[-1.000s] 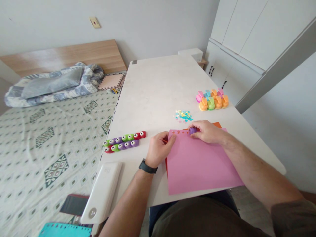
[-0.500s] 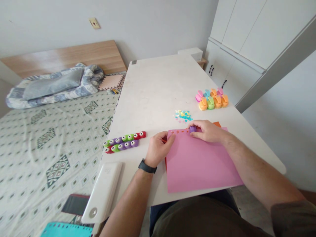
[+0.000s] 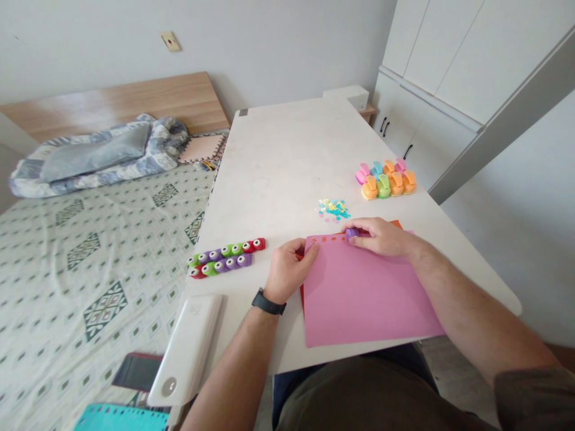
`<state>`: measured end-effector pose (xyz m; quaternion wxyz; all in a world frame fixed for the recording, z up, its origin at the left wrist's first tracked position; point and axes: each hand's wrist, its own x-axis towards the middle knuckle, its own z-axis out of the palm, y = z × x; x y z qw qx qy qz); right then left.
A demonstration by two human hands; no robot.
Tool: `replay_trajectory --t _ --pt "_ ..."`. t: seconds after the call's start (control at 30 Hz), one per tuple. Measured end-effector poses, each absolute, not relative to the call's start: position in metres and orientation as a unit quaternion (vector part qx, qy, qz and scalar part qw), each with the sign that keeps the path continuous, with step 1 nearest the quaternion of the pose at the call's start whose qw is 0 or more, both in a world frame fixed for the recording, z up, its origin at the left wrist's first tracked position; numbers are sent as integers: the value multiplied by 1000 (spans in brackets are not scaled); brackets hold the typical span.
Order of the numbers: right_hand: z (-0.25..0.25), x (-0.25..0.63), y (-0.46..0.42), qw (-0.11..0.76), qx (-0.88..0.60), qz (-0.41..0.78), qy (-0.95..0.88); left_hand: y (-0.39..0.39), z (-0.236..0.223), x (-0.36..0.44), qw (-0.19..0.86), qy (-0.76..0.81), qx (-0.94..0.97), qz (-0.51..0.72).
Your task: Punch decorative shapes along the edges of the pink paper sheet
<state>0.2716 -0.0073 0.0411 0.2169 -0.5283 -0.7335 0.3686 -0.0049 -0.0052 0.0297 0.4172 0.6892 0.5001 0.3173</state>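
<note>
Purple punch (image 3: 351, 234) in R hand (image 3: 383, 237)

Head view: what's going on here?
A person's right hand grips a small purple plastic punch at the far edge of a pink rectangular paper sheet, while the left hand holds its far-left corner. Cutouts line the edge between the hands. Beyond, a pile of small multicoloured shapes lies on the white table.

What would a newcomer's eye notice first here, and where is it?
Probably the large pink sheet at the near end of the white table. The left hand holds the sheet's far left corner; the right hand holds a purple punch at its far edge. Beyond, to the right, bright punches stand in two rows.
</note>
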Motion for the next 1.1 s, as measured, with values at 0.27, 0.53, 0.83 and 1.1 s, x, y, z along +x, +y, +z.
replay_trajectory --t 0.27,0.53,0.83,1.1 --pt "39 275 -7 229 -511 383 -735 -5 27 -6 423 495 693 310" --pt "44 271 -9 209 -515 381 -739 -5 26 -6 415 498 698 306" --pt "39 267 -10 203 -538 374 -728 -5 26 -6 418 496 698 304" --pt "38 266 -9 204 -546 354 -732 -5 26 -6 416 500 696 304"
